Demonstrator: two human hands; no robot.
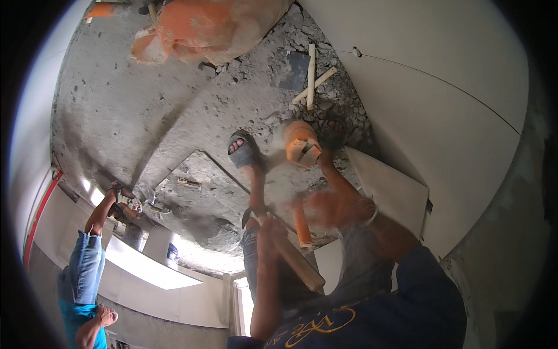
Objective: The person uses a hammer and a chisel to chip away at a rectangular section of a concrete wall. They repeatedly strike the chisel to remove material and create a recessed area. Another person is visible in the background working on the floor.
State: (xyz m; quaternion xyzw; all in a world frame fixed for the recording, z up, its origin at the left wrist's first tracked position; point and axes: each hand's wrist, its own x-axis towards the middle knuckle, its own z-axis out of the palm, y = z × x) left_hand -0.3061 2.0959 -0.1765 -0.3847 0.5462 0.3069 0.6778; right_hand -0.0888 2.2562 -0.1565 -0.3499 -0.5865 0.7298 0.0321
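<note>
My left hand (267, 230) is closed around a thick wooden handle (299, 262) that slants down toward my lap. Whether a tool head sits at its upper end, I cannot make out. My right hand (328, 206), with a light band at the wrist, is smeared by motion, so its fingers do not show clearly. Close beside it is a short orange pipe (303, 225) with a collared end; whether the hand touches it, I cannot tell. Between my sandalled feet stands a wider orange pipe piece (303, 144) with a jagged, broken end.
Rubble (349, 93) lies along a large pale panel (442, 93) on the right. Two pale strips (311, 75) cross near a dark flat piece (292, 71). A dusty orange sack (209, 29) lies at the far end. At left, another person in jeans (87, 262) is nearby.
</note>
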